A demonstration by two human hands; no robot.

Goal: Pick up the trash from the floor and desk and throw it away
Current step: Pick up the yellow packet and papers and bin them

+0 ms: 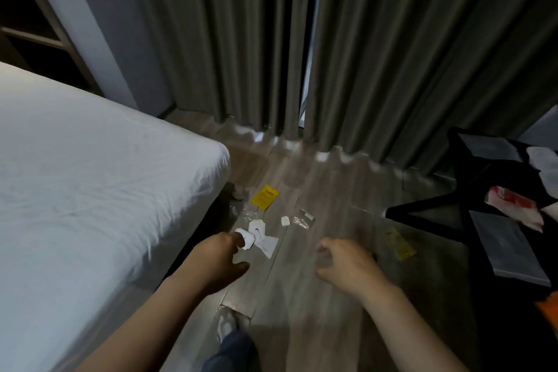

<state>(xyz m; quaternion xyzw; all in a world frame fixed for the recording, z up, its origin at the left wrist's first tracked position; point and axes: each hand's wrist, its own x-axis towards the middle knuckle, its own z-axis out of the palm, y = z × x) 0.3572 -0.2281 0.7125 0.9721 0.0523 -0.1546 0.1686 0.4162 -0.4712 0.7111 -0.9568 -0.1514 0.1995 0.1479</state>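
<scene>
Head view, left hand (218, 257) at paper scraps (263, 239), right hand (347, 263) blurred

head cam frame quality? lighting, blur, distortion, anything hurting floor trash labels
Head view: dim overall, a thin bright slit at the curtain gap, pale glare patches on the floor under the hem. Head view: right hand and the yellow packet beside it are motion-smeared; white paper scraps and yellow card read sharper. Head view: wide-angle bowing of curtains and bed edge.

Left hand (220, 257) at white scraps (263, 237); right hand (344, 260) alongside
</scene>
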